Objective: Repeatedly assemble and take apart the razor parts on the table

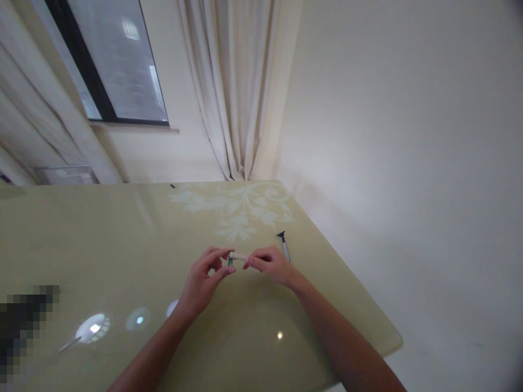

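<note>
Both my hands meet above the middle of a glossy yellow-green table (122,234). My left hand (203,280) pinches the green-tipped head end of a small razor (236,257). My right hand (269,265) grips the razor's pale handle, fingers curled round it. The razor lies level between the two hands, a little above the tabletop. A second razor (284,245) with a dark head and grey handle lies on the table just behind my right hand.
The table carries a white floral pattern (237,209) at its far side, with its right edge close to a bare wall. A curtain (232,87) and a window (110,60) stand behind. A small dark speck (172,186) lies near the far edge.
</note>
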A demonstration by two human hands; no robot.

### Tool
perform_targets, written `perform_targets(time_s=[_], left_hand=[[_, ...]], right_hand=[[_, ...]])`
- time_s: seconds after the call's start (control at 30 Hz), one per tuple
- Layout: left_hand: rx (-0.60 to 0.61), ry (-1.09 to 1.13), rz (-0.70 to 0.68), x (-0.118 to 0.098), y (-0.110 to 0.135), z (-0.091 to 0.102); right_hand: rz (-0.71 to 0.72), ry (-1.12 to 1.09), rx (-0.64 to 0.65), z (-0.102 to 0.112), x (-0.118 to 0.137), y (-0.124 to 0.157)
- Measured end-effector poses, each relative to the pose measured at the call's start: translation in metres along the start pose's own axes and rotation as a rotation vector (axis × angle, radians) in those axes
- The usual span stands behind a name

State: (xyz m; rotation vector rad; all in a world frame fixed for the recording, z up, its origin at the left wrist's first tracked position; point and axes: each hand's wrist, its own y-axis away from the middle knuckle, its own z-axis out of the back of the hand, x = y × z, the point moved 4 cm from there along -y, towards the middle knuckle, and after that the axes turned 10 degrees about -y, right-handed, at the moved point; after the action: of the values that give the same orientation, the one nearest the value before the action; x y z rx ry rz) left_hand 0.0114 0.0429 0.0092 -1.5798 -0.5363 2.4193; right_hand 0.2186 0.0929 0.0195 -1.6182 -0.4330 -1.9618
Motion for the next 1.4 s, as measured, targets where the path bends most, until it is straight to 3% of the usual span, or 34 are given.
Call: perform_targets(time_s=[0.1,0.23,0.3,0.47,0.7,1.0,1.2,1.4], left_hand=[[-0.001,0.001,-0.003,0.0,0.0,0.001],[-0.003,-0.005,-0.005,0.0,0.0,0.0],[0.004,0.003,-0.008,0.0,0.0,0.0],[0.003,0.005,-0.009,0.0,0.0,0.001],[0.0,0.004,-0.014,-0.003,0.001,-0.001],[-0.003,-0.02,-0.002,0.004,-0.002,0.004],[0.019,-0.011,-0.021,0.003,0.001,0.002],[0.015,0.013,-0.006,0.0,0.001,0.0]], right_hand=[[-0.064,-0.064,0.128,-0.004,-0.002,0.001],[-0.014,0.046,-0.068,0.004,-0.002,-0.002],[0.022,0.064,-0.102,0.006,0.0,-0.002],[-0.042,-0.059,0.121,-0.003,0.002,0.002],[0.038,0.086,-0.091,0.004,-0.002,-0.003],[-0.077,-0.023,0.2,-0.009,0.003,0.004],[-0.155,-0.23,0.372,-0.011,0.002,0.008],[-0.112,-0.098,0.289,-0.009,0.0,0.003]])
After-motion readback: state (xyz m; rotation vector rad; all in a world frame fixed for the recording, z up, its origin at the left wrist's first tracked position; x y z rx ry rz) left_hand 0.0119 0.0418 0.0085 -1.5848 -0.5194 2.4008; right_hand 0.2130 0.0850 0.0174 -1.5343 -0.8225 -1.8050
